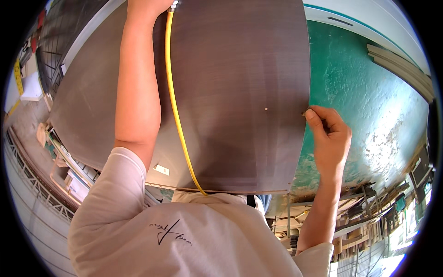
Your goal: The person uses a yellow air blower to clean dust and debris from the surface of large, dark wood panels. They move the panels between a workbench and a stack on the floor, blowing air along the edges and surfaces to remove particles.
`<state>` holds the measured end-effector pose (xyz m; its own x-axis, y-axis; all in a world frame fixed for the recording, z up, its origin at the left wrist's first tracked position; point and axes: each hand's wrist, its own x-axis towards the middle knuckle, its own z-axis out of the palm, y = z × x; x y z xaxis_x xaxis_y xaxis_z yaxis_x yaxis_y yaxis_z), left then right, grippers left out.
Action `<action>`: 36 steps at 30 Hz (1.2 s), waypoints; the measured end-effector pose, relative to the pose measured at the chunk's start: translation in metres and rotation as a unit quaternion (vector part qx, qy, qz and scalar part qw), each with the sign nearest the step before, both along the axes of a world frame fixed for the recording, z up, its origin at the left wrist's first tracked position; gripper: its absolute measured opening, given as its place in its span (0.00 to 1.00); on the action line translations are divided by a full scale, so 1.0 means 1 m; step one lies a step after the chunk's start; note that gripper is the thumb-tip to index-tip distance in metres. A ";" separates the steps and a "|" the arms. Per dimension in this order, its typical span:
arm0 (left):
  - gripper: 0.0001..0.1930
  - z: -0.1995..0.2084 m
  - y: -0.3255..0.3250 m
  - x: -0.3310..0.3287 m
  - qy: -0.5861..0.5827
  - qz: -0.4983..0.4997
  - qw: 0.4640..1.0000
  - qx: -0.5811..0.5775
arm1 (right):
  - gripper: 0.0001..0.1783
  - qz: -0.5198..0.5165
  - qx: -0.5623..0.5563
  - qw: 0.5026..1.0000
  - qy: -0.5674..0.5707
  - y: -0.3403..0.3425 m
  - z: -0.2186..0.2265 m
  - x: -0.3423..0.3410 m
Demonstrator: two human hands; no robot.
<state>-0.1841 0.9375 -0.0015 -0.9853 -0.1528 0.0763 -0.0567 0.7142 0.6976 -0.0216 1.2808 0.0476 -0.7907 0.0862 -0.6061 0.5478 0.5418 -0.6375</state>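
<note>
A large dark brown panel lies in front of me. Over its far part my left hand is cut off by the top edge of the picture. Right beside that hand is a metal fitting on a yellow hose, which runs down the panel toward my waist. What the left hand grips lies out of sight. At the panel's right edge my right hand is closed in a pinch, with a small dark bit at its fingertips, too small to name. A small pale round spot shows on the panel left of it.
A white label lies on the panel near my left sleeve. Right of the panel is a worn green surface, with long grey strips at its far side. Racked boards and strips stand at the lower right.
</note>
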 end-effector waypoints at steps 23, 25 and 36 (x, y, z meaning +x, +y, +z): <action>0.14 -0.003 -0.005 0.001 0.013 0.010 1.000 0.013 | 0.07 0.035 -0.026 0.999 -0.029 0.029 0.003 0.039; 0.14 -0.005 -0.007 0.000 0.003 0.009 1.000 0.028 | 0.07 0.024 -0.041 0.998 -0.043 0.033 -0.002 0.043; 0.14 -0.005 -0.007 0.000 -0.006 0.005 1.000 0.011 | 0.06 0.033 0.058 0.998 0.019 0.006 0.019 0.047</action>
